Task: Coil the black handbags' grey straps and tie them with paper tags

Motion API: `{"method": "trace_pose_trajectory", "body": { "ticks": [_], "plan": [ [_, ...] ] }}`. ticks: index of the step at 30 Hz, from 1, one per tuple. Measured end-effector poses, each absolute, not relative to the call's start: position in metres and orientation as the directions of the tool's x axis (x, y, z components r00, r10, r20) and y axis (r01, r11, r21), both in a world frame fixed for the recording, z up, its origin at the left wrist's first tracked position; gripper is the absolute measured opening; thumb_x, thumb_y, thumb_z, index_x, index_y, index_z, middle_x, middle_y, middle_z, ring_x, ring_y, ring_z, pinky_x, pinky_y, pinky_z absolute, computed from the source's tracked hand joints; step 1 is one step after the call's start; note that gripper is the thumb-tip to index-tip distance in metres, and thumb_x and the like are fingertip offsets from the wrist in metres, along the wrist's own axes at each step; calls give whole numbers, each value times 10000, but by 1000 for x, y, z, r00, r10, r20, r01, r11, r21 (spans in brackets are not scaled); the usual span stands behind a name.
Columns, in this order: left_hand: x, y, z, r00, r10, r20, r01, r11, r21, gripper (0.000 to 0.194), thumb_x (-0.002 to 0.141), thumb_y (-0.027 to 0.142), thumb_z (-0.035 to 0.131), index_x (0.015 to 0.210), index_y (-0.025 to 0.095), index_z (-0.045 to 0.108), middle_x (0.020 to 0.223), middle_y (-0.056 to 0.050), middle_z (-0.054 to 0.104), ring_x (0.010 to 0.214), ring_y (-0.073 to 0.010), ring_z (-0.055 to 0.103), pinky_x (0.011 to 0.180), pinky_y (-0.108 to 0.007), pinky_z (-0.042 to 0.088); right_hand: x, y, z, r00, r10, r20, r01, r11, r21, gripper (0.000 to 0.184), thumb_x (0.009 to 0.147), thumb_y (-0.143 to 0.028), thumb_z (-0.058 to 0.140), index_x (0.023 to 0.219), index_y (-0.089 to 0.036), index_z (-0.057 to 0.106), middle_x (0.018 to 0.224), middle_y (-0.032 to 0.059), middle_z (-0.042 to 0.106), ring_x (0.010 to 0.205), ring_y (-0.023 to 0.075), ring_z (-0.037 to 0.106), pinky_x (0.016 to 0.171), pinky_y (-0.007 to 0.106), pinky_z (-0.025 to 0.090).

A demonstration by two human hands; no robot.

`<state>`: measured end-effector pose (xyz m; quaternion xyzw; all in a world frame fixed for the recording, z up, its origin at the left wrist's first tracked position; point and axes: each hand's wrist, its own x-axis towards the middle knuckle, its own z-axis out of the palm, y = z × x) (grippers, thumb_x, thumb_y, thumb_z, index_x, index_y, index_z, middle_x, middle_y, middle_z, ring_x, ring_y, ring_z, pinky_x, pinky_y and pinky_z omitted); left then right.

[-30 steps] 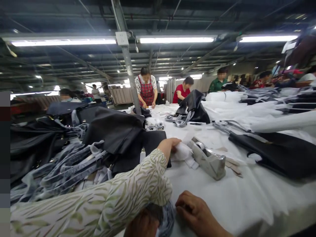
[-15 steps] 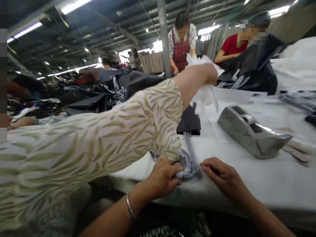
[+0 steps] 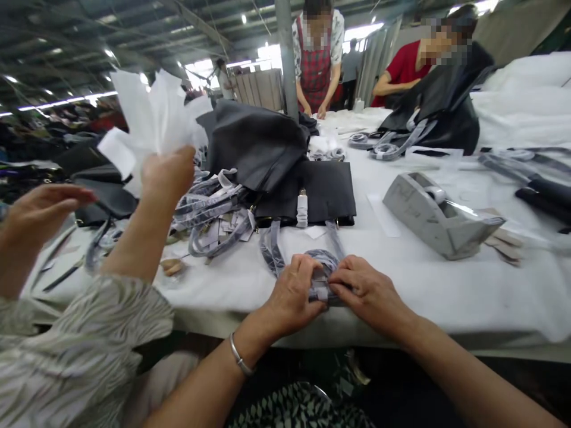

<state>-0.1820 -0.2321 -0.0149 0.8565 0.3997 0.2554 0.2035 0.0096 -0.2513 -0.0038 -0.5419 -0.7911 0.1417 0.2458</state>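
A bag strap [image 3: 322,257], coiled and covered in clear film, lies at the front edge of the white-covered table. My left hand [image 3: 292,294] is closed on the coil's left side, thumb at the front. From the right, my right hand [image 3: 370,292] pinches the coil near a pale band; whether anything else is between those fingertips is hidden. Just behind lies a flat black bag [image 3: 330,190] with a wrapped white piece [image 3: 302,209] on its front. Wrapped straps run from the bag down to the coil.
At the left, a co-worker's hand [image 3: 167,172] holds up white sheets [image 3: 149,113]. A grey tape dispenser [image 3: 428,217] stands to the right. Wrapped straps [image 3: 214,199] and black bags [image 3: 256,139] are piled left of centre. Two people work across the table.
My right hand has moved left onto the coil. The co-worker's patterned sleeve and arm, with the white sheets, have swung left, uncovering the black bag. The view has shifted slightly.
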Motion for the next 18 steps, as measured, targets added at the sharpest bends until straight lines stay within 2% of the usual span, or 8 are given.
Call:
{"method": "trace_pose_trajectory", "body": {
  "ticks": [3, 6, 9, 11, 13, 16, 18],
  "plan": [
    [-182, -233, -20, 546, 771, 327, 532, -621, 576, 617, 628, 140, 692, 1153, 223, 379, 1211, -85, 414, 1167, -274, 422, 929, -434, 468, 9, -245, 7, -333, 914, 229, 801, 403, -443, 139, 872, -198, 574, 878, -262, 697, 938, 10, 603, 916, 175, 550, 758, 307, 460],
    [-183, -233, -24, 530, 761, 375, 499, -637, 587, 673, 621, 122, 698, 1193, 225, 360, 1300, -103, 357, 1231, -278, 375, 964, -437, 462, 0, -237, 17, -454, 862, 225, 812, 504, -292, 160, 887, -229, 552, 864, -235, 710, 1059, 45, 618, 1028, 239, 528, 889, 412, 438],
    [-184, -235, -28, 524, 749, 405, 471, -652, 595, 683, 628, 99, 690, 1213, 212, 355, 1312, -113, 348, 1275, -274, 331, 991, -426, 453, -11, -230, 12, -511, 838, 193, 810, 544, -219, 202, 895, -248, 530, 974, -222, 715, 1319, 71, 532, 1260, 340, 393, 1049, 565, 295],
    [-186, -236, -31, 522, 748, 409, 462, -652, 601, 686, 636, 89, 679, 1228, 206, 351, 1316, -116, 348, 1289, -271, 316, 1006, -425, 445, -14, -227, 2, -484, 860, 163, 814, 511, -278, 240, 906, -264, 519, 1069, -252, 694, 1409, 61, 460, 1333, 353, 313, 1072, 600, 255],
    [-187, -236, -32, 516, 753, 408, 462, -646, 607, 678, 637, 91, 678, 1223, 204, 356, 1298, -114, 363, 1271, -269, 336, 1007, -431, 444, -12, -227, -8, -425, 890, 165, 802, 455, -388, 229, 918, -284, 508, 1046, -274, 697, 1420, 53, 443, 1338, 328, 321, 1066, 583, 294],
    [-188, -236, -33, 496, 764, 414, 464, -635, 617, 618, 633, 110, 697, 1157, 207, 384, 1222, -100, 405, 1209, -268, 393, 983, -436, 459, -4, -232, -14, -334, 896, 294, 740, 442, -507, 232, 926, -241, 471, 976, -249, 698, 1391, 66, 452, 1325, 279, 342, 1078, 529, 323],
    [-188, -236, -34, 483, 766, 424, 456, -633, 625, 568, 643, 125, 707, 1109, 207, 392, 1180, -93, 423, 1170, -264, 423, 961, -430, 473, 2, -237, -11, -356, 860, 366, 699, 505, -507, 246, 924, -233, 463, 1055, -243, 671, 1409, 69, 425, 1347, 271, 303, 1092, 517, 311]
  ]
}}
